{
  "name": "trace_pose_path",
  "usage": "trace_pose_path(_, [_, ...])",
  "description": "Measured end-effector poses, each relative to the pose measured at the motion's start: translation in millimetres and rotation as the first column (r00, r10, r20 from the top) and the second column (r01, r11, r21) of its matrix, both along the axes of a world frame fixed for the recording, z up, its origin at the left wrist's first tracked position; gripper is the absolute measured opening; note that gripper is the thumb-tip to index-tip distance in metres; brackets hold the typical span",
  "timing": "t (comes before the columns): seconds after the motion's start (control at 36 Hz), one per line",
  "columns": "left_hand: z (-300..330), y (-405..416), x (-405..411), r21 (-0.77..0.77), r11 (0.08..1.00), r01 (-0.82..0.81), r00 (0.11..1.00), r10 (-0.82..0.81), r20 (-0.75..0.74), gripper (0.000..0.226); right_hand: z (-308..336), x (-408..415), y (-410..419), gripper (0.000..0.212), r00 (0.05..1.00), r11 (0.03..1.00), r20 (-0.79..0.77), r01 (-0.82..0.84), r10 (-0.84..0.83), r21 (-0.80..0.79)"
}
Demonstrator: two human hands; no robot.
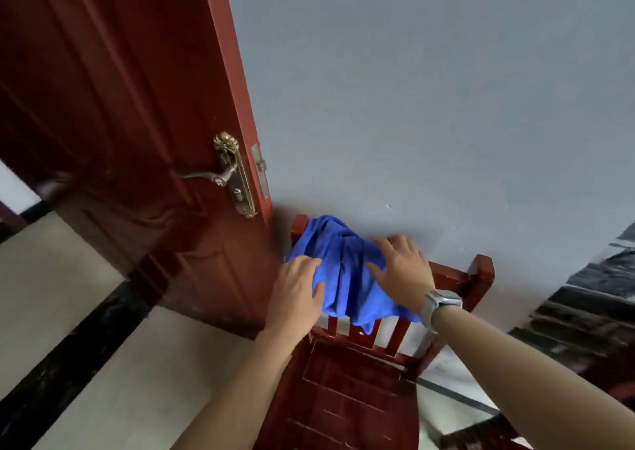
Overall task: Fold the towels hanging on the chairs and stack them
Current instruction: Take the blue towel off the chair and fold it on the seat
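Farthest back, a plain grey wall (412, 89) fills the upper right of the view, with a red-brown door (120, 106) standing open at the left, its brass lever handle (220, 173) facing the viewer. Against the wall stands a red wooden chair (347, 381), seat toward the viewer and backrest at the far side; its top rail serves as the hanger, so the blue towel (343, 278) lies bunched over the left part of that rail and droops down across the slats. Both hands have reached the cloth from the near side. The left hand (297, 295) rests on the towel's left edge, fingers lying close together and curled over the fabric, thumb against the near face, apparently starting a grasp. The right hand (400, 271), wearing a wristwatch (438, 307), lies flat on the towel's right part with fingers spread; no pinch is visible. Judged from this arrangement, the step in hand is lifting the towel off the rail, folding not yet begun.
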State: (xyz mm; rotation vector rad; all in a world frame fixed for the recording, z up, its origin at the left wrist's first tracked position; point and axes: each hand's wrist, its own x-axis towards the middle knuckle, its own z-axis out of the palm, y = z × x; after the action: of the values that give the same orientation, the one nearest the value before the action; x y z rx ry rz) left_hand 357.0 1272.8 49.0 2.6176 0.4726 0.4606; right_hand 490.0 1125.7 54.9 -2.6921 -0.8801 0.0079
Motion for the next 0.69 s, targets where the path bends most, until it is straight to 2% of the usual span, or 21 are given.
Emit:
trace_pose_path(0.08, [-4, 20, 36, 0.193, 0.980, 0.041, 0.999, -0.039, -0.013, 0.050, -9, 14, 21, 0.048, 0.998, 0.994, 0.055, -0.026, 0.032, -0.104])
trace_pose_path(0.17, [-9, 26, 62, 0.331, 0.941, 0.072, 0.995, -0.046, -0.085, 0.058, -22, 19, 27, 0.027, 0.993, 1.000, 0.121, -0.005, 0.005, 0.004])
trace_pose_path(0.22, [-12, 29, 71, 0.370, 0.926, 0.073, 0.994, -0.039, -0.099, 0.051, -24, 18, 23, 0.018, 0.990, 0.997, 0.139, -0.014, 0.003, 0.082])
trace_pose_path(0.28, [-14, 33, 77, 0.351, 0.934, 0.065, 0.998, -0.053, -0.044, 0.032, -21, 16, 18, 0.018, 0.996, 0.984, 0.077, 0.021, -0.035, 0.175])
trace_pose_path(0.33, [-14, 37, 81, 0.296, 0.953, 0.069, 0.995, -0.088, 0.052, 0.006, -18, 14, 9, 0.014, 0.995, 0.957, -0.036, 0.096, -0.090, 0.272])
trace_pose_path(0.36, [-13, 37, 81, 0.269, 0.961, 0.070, 0.991, -0.098, 0.093, 0.003, -16, 12, 3, 0.012, 0.992, 0.943, -0.088, 0.118, -0.095, 0.312])
trace_pose_path(0.44, [-12, 35, 75, 0.151, 0.984, 0.094, 0.973, -0.123, 0.194, 0.019, -10, 5, -18, 0.010, 0.974, 0.897, -0.207, 0.166, -0.086, 0.410])
trace_pose_path(0.5, [-11, 29, 64, 0.049, 0.992, 0.120, 0.959, -0.128, 0.251, 0.025, -10, -3, -35, 0.011, 0.959, 0.887, -0.273, 0.194, -0.081, 0.418])
trace_pose_path(0.56, [-5, 21, 50, -0.137, 0.977, 0.166, 0.944, -0.117, 0.310, 0.022, -9, -12, -55, 0.014, 0.936, 0.883, -0.341, 0.231, -0.087, 0.409])
trace_pose_path(0.61, [1, 10, 32, -0.331, 0.927, 0.179, 0.953, -0.080, 0.292, 0.016, -7, -22, -74, 0.017, 0.922, 0.870, -0.369, 0.272, -0.114, 0.412])
trace_pose_path(0.67, [5, -1, 16, -0.449, 0.876, 0.174, 0.971, -0.077, 0.226, 0.009, -3, -30, -94, 0.021, 0.921, 0.852, -0.356, 0.308, -0.156, 0.424])
trace_pose_path(0.69, [7, -7, 8, -0.483, 0.859, 0.168, 0.977, -0.079, 0.201, 0.016, 0, -35, -104, 0.022, 0.923, 0.846, -0.346, 0.318, -0.172, 0.428])
